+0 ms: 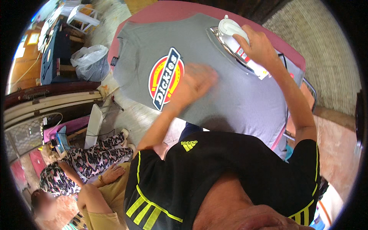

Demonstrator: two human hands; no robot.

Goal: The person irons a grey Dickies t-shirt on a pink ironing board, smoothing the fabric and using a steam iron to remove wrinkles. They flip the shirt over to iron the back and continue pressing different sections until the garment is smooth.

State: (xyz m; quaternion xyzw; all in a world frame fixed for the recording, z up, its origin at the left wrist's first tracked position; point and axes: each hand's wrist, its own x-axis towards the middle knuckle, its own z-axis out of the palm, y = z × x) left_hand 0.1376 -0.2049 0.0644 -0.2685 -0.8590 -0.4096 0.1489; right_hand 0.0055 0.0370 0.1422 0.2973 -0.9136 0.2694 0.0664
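T-shirt, grey, spread on a pink-covered ironing board, printed emblem face up; we see bd. cover only along far and R margins. R hand is wrapped round the handle of a clothes iron on the shirt's far R part; we can't tell if its soleplate is fully flat. L hand, blurred, is over the shirt, partly overlapping the emblem's R edge; we see nothing in it, but can't tell finger spread or fabric contact.

Risks, as we judge them: (a) burn, if the iron slid L w/ the L hand in its path, esp. w/ eyes elsewhere; (b) scorch, if a hot soleplate paused too long on one spot; (c) emblem damage, i.e. print softening or sticking under direct heat; (d) pressed-in creases, if slack cloth between L hand and iron got trapped; (e) shirt slippage, if cloth past the bd.'s near side dragged; (f) a dropped iron, given the far bd. edge near it, e.g. if the dark cord-like strand by the R forearm is its cord and snagged.
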